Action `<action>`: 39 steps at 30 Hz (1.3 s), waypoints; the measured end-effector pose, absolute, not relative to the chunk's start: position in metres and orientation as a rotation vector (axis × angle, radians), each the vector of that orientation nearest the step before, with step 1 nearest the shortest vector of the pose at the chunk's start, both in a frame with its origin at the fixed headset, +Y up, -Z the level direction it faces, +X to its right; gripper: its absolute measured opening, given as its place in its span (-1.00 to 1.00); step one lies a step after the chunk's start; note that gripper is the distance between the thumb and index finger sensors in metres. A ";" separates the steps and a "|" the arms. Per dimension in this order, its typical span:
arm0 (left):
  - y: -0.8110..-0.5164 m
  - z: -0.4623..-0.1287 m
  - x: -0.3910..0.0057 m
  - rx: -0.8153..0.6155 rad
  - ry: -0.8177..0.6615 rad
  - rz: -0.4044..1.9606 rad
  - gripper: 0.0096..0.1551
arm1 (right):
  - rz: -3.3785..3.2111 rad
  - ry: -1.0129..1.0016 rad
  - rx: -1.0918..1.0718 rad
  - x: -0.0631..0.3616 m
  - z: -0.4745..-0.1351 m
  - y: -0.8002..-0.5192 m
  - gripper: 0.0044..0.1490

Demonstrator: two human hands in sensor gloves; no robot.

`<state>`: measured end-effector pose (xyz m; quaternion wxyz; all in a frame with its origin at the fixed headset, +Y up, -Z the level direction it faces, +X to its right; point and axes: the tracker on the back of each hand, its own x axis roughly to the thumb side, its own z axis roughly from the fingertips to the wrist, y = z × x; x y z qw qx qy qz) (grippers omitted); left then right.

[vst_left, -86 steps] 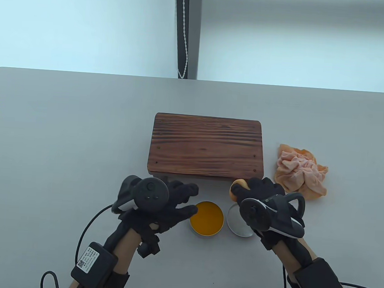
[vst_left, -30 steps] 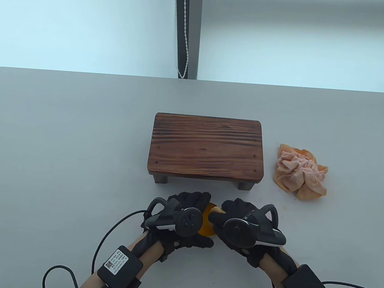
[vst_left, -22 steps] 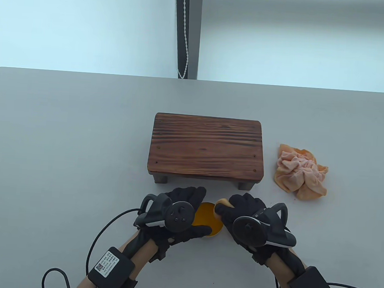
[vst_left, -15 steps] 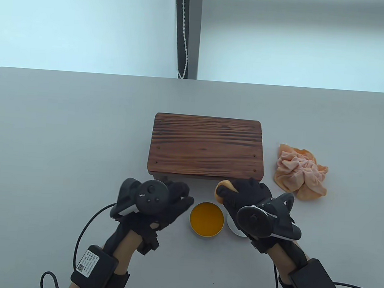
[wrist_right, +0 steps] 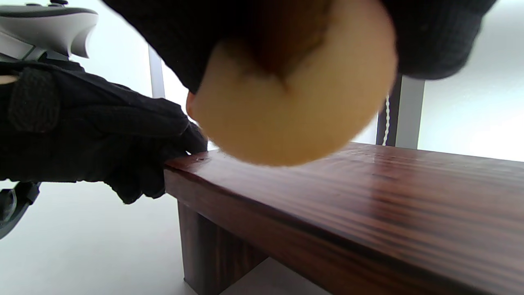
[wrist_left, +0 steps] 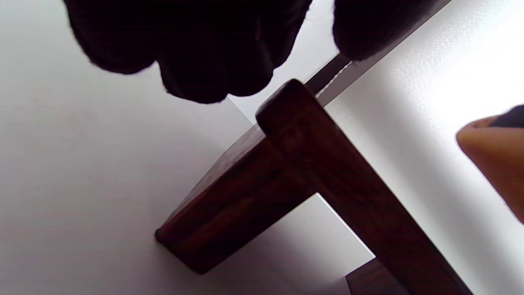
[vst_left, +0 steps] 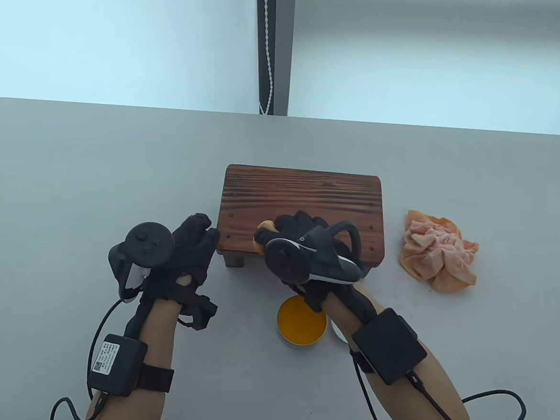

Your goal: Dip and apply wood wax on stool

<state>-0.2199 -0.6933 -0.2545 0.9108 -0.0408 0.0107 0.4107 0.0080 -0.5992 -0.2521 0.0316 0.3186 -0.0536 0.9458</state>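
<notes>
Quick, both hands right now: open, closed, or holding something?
Left hand: holds nothing; fingers touch the stool at its near left corner, but their curl cannot be told.
Right hand: grips the sponge over the stool top.

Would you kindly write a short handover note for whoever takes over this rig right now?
Right hand grips the sponge on the stool top, near its front left.
Left hand touches the stool's front left corner, steadying it.
Wax tin sits open in front of the stool; cloth lies to its right.
Done: sponge brought to the stool.
Left: spread wax over the top, re-dip as needed.
</notes>
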 end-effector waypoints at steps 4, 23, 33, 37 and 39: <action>-0.701 -0.260 -0.219 -0.123 0.027 0.833 -0.13 | 2.970 -0.136 0.929 -0.011 -0.263 -0.606 -0.53; -0.718 -0.265 -0.219 -0.229 0.016 1.012 -0.11 | 3.110 -0.240 0.928 -0.042 -0.288 -0.627 -0.55; -0.714 -0.264 -0.214 -0.194 0.011 0.956 -0.12 | 3.105 -0.165 1.068 -0.035 -0.266 -0.623 -0.55; -0.713 -0.264 -0.214 -0.208 0.011 0.954 -0.12 | 3.108 -0.137 0.911 -0.027 -0.292 -0.624 -0.56; -0.713 -0.264 -0.215 -0.209 0.011 0.961 -0.12 | 3.154 -0.154 0.935 -0.025 -0.289 -0.623 -0.56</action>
